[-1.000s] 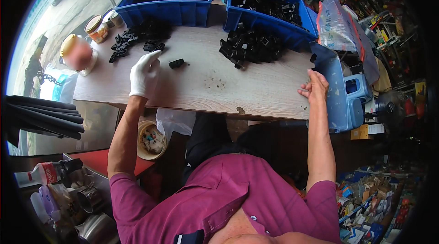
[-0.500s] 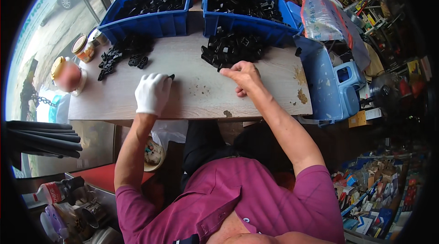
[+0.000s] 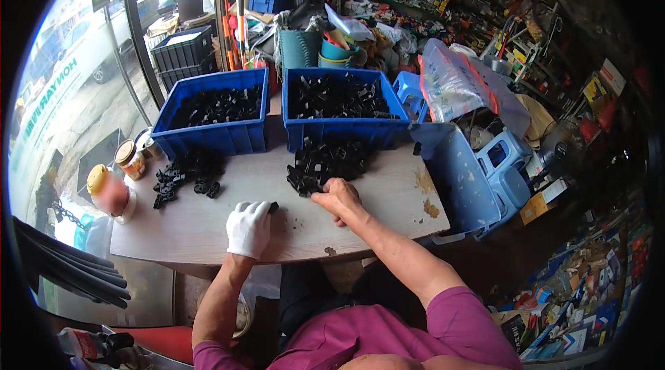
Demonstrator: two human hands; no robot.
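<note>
My left hand (image 3: 248, 230), in a white glove, rests at the table's near side with its fingers closed. The end of a small black plastic piece (image 3: 273, 208) sticks out past the fingertips; the rest is hidden. My right hand (image 3: 339, 200) is bare and reaches the near edge of a heap of black plastic pieces (image 3: 329, 162). Thumb and fingers are pinched on a black piece there, and I cannot tell whether it is free of the heap. Another spread of black plastic pieces (image 3: 187, 170) lies on the table's left part, beyond my left hand.
Two blue bins (image 3: 211, 138) (image 3: 343, 132) full of black pieces stand along the table's far edge. Jars (image 3: 128, 159) line the left side. A light-blue plastic stool (image 3: 509, 176) and a large blue tub (image 3: 460, 179) sit off the right edge. Worn patches mark the tabletop (image 3: 388, 193).
The view has tilted up, so the table sits lower in it. My right hand has drawn closer to the heap. My gloved left hand has shifted slightly right, its piece still held.
</note>
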